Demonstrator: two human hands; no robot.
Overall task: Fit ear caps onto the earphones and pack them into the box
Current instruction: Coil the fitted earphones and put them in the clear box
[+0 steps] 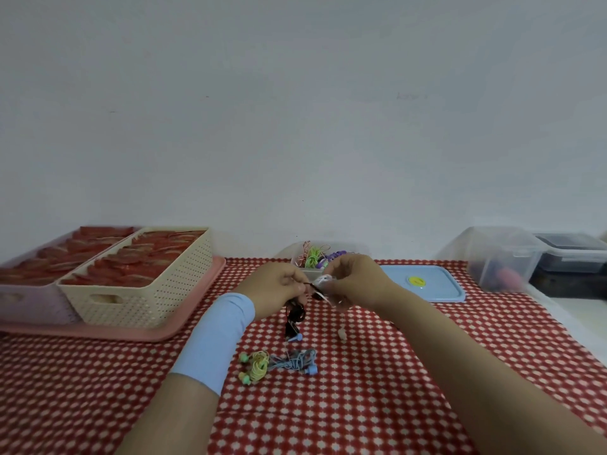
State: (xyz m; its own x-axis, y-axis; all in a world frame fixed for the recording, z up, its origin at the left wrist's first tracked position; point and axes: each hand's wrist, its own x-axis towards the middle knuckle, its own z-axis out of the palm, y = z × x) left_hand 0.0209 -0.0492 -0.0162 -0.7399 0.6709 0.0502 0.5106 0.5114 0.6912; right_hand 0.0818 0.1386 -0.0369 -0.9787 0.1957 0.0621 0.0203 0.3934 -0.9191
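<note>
My left hand pinches a dark-corded earphone whose coiled cable hangs down to a blue earbud near the cloth. My right hand meets it at the fingertips, gripping a small white piece; whether it is an ear cap or a bag I cannot tell. On the red checked cloth below lie a yellow earphone bundle with green buds and a blue-grey bundle. A small whitish item rests alone under my right hand. A clear box of coloured earphones stands just behind my hands.
A cream perforated basket and a lilac basket, both full of red packs, sit on a pink tray at left. A blue lid lies right of my hands. Clear and dark containers stand at far right.
</note>
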